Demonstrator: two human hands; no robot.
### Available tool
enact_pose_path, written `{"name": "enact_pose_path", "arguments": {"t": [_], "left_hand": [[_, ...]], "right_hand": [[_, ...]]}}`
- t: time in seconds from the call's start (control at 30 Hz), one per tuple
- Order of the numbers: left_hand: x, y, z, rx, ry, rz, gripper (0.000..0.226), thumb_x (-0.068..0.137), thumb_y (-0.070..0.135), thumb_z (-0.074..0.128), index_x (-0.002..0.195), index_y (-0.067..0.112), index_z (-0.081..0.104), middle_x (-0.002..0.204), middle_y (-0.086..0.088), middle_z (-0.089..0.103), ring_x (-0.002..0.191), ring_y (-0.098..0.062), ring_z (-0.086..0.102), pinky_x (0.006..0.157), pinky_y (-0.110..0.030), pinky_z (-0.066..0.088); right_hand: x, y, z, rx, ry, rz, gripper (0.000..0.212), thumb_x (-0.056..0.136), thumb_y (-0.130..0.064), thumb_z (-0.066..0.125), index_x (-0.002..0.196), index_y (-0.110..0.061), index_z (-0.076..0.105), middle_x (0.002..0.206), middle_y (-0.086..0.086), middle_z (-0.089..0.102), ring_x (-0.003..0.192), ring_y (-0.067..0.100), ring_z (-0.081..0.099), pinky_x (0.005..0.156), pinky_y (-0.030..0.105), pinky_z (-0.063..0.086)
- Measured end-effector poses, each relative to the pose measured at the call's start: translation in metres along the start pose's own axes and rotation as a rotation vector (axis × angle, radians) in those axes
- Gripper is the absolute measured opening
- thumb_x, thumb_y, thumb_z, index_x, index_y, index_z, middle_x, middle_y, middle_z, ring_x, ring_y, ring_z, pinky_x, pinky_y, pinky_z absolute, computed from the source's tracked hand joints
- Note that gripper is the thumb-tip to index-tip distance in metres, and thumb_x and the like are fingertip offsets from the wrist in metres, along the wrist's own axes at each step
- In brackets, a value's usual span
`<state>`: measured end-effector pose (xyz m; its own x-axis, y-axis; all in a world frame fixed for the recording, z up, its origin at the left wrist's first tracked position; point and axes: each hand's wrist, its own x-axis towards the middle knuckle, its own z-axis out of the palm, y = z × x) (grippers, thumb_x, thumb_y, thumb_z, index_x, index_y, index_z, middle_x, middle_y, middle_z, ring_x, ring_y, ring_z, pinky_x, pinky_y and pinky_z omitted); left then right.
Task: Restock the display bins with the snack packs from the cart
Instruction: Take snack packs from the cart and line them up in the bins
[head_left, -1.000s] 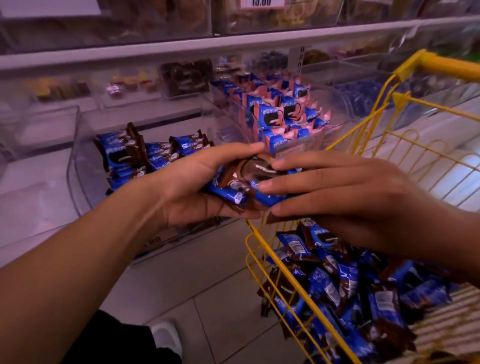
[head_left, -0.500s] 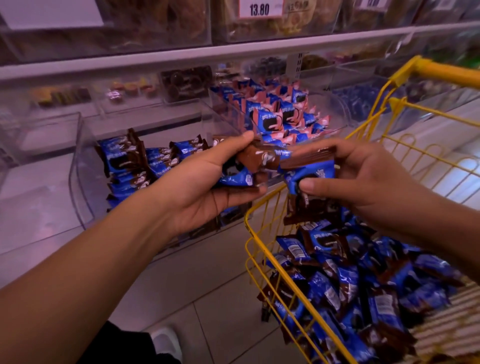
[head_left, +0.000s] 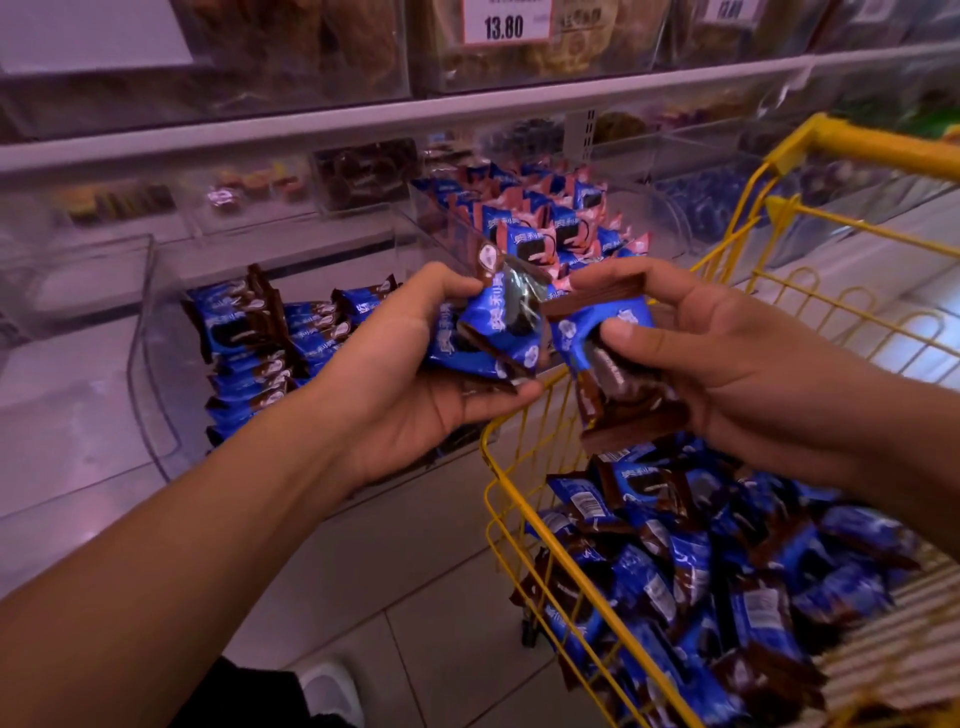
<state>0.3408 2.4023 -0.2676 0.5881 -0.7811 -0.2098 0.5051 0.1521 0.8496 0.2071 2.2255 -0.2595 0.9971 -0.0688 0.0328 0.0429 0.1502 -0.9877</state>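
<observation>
Shelf bins (head_left: 156, 332) and cart (head_left: 524, 499) hold snack packs (head_left: 691, 582).

The clear bin (head_left: 156, 332) is open at the top; its right and front part, near the curved front wall, holds bare floor, while stacked blue-and-brown packs (head_left: 249, 343) fill its back left. A clear divider wall (head_left: 431, 228) stands between this bin and the pink-ended packs (head_left: 561, 228) to its right. The shelf edge (head_left: 363, 122) overhangs the bins from above. The yellow cart rim (head_left: 519, 415) stands just below both hands, beside the bin's front. Over the cart's heap of packs (head_left: 701, 571) the way is open.
</observation>
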Motion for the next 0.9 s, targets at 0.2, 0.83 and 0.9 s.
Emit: {"name": "enact_pose_path", "arguments": {"t": [0.2, 0.83, 0.9], "left_hand": [[-0.006, -0.002, 0.002, 0.063, -0.159, -0.134, 0.042, 0.075, 0.024, 0.056, 0.110, 0.006, 0.069, 0.101, -0.018, 0.072, 0.075, -0.029, 0.072, 0.070, -0.048, 0.059], [-0.003, -0.013, 0.010, 0.200, -0.090, -0.126, 0.059, 0.069, 0.016, 0.058, 0.127, 0.003, 0.057, 0.118, -0.018, 0.070, 0.117, -0.034, 0.063, 0.095, -0.051, 0.053], [-0.003, -0.011, 0.008, 0.225, -0.090, -0.107, 0.060, 0.068, 0.014, 0.057, 0.127, 0.004, 0.058, 0.119, -0.019, 0.069, 0.118, -0.036, 0.062, 0.094, -0.050, 0.054]], "right_hand": [[-0.004, -0.011, -0.023, -0.410, -0.197, -0.078, 0.069, 0.082, -0.005, 0.068, 0.144, -0.023, 0.044, 0.137, 0.001, 0.063, 0.125, 0.018, 0.060, 0.092, 0.028, 0.054], [0.003, -0.001, -0.018, -0.546, -0.005, -0.362, 0.073, 0.056, -0.029, 0.092, 0.123, -0.027, 0.063, 0.123, 0.004, 0.064, 0.110, 0.016, 0.066, 0.080, 0.026, 0.058], [0.003, 0.000, -0.017, -0.564, -0.013, -0.317, 0.078, 0.057, -0.026, 0.090, 0.128, -0.029, 0.059, 0.127, -0.008, 0.064, 0.113, 0.008, 0.064, 0.078, 0.023, 0.057]]}}
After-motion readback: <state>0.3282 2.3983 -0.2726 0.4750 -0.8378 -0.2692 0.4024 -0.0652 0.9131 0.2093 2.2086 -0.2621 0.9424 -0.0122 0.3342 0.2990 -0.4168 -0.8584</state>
